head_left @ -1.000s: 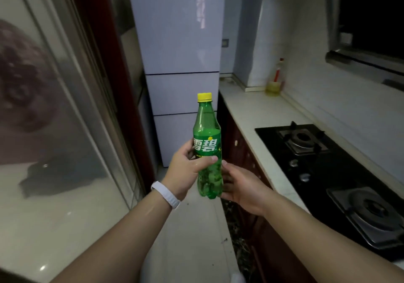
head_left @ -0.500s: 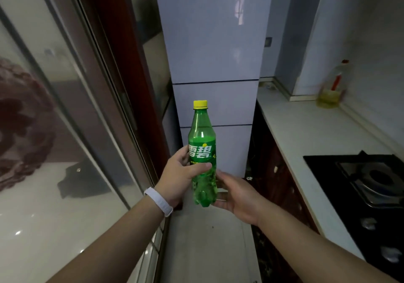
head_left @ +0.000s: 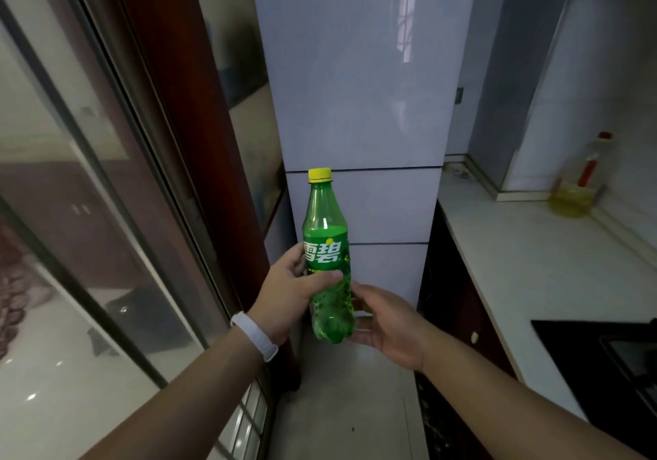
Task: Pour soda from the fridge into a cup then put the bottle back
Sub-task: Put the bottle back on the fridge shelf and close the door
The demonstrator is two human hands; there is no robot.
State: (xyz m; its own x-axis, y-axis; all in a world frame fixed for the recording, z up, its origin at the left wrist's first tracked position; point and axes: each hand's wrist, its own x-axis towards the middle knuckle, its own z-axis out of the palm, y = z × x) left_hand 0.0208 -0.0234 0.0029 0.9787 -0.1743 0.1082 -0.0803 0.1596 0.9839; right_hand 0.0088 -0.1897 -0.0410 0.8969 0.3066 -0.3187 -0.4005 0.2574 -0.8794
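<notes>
A green soda bottle (head_left: 327, 246) with a yellow cap stands upright in front of me, cap on. My left hand (head_left: 289, 297) grips it around the middle, thumb across the lower label. My right hand (head_left: 385, 321) is just right of the bottle's base, fingers relaxed, fingertips at or near the bottom; contact is unclear. Straight ahead stands the pale fridge (head_left: 359, 104), its doors closed. No cup is in view.
A white countertop (head_left: 533, 264) runs along the right, with a yellow oil bottle (head_left: 577, 189) at its far end and a black gas hob (head_left: 611, 363) nearer. Dark cabinets sit below it. A glass sliding door (head_left: 89, 210) lines the left of the narrow floor.
The view has turned left and closer to the fridge, now filling the centre. The hob has slid to the right edge. Both hands keep the same hold on the bottle.
</notes>
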